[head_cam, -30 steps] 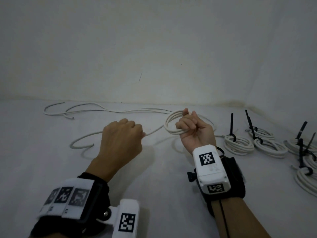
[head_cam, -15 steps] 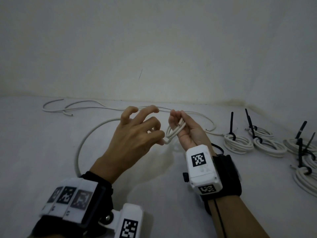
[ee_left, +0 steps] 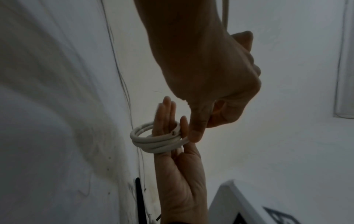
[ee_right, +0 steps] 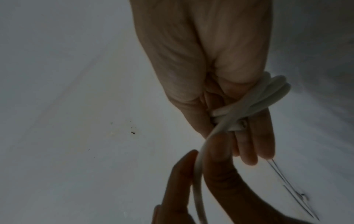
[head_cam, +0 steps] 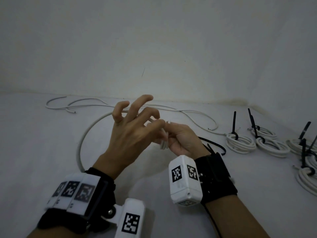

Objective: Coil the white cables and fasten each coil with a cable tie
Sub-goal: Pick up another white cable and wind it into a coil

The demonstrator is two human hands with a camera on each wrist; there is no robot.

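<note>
A small white cable coil (ee_left: 153, 141) is wound round the fingers of my right hand (head_cam: 181, 140), whose thumb presses on it. The coil (ee_right: 268, 97) also shows in the right wrist view. My left hand (head_cam: 137, 127) is right against it; its thumb and forefinger pinch the cable's tail (ee_right: 197, 174) just beside the coil, while its other fingers are spread upward. The loose tail (head_cam: 82, 140) sweeps in a wide arc over the white surface to the left. A black cable tie (head_cam: 214, 145) lies beside my right wrist.
Several tied coils with black ties standing up lie at the right (head_cam: 240, 143) (head_cam: 271, 146) (head_cam: 307, 176). Another loose white cable (head_cam: 77, 105) lies along the back near the wall. A white wall closes off the back and the right.
My left hand came in from the left with the cable and now meets the coil, its fingers spread. The right hand turned the coil edge-on. The tail's loop swung closer.
</note>
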